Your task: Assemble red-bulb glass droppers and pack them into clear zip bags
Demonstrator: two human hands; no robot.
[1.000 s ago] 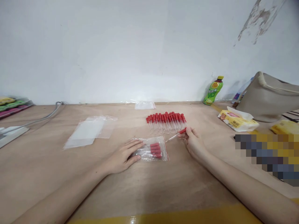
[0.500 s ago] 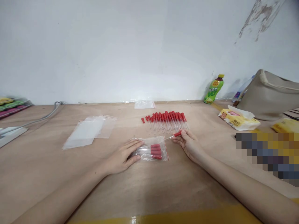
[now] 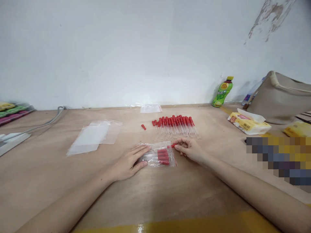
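A clear zip bag [image 3: 154,161] lies on the table with several glass droppers [image 3: 163,154] inside, their red rubber bulbs toward its red-striped right end. My left hand [image 3: 132,161] rests flat on the bag's left end, thumb and fingers apart. My right hand [image 3: 188,149] pinches another dropper [image 3: 172,146] by its red bulb at the bag's right opening; its glass tube reaches into the bag. Behind the hands is a row of loose droppers [image 3: 176,121], bulbs toward the wall. One separate red bulb [image 3: 143,127] lies left of that row.
Flat clear bags [image 3: 89,137] are spread at left, and another bag [image 3: 150,109] lies by the wall. A grey cable [image 3: 48,122] runs at far left. To the right are a green bottle [image 3: 222,92], a tissue pack [image 3: 249,123] and a beige handbag [image 3: 279,100].
My right hand has moved left, sliding its dropper's tube into the bag until mostly the bulb stays outside. The separate red bulb has shifted left, away from the row. My left hand stays put.
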